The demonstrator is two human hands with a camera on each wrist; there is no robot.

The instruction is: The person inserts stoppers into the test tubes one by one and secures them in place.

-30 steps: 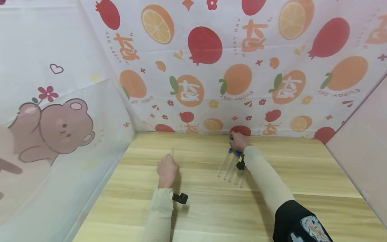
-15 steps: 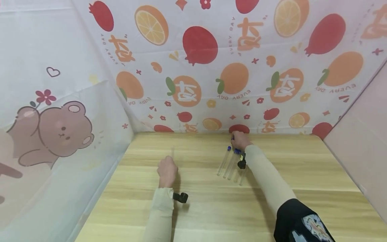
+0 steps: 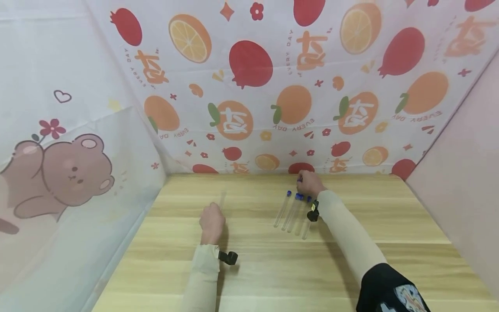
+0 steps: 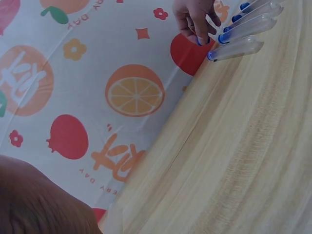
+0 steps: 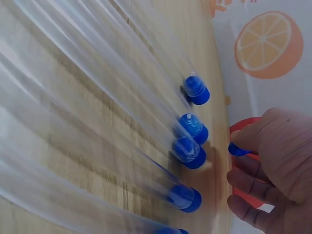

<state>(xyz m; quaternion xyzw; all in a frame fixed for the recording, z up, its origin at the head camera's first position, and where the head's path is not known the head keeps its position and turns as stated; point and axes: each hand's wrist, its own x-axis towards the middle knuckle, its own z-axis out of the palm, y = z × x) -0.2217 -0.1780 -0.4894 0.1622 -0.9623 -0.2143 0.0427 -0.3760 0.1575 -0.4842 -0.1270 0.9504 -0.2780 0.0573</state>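
Note:
In the head view my left hand (image 3: pixel 212 222) grips a clear test tube (image 3: pixel 222 199), whose faint end sticks up past the fingers. The left wrist view shows only part of that hand (image 4: pixel 41 202). My right hand (image 3: pixel 309 183) is near the back edge of the table, and its thumb and finger pinch a small blue cap (image 5: pixel 239 150). Its other fingers are loosely bent. Beside and below this hand, several clear test tubes with blue caps (image 5: pixel 197 90) lie side by side on the wooden table (image 3: pixel 257 268), caps toward the back.
A white curtain printed with fruit (image 3: pixel 253 65) hangs along the table's back edge. On the left is a sheet with a bear print (image 3: pixel 74 173). A pale wall panel (image 3: pixel 460 173) borders the right side.
The head view has shifted slightly. My right hand has edged a little to the right of the lying tubes, still pinching the blue cap. The left hand stays almost in place with its tube.

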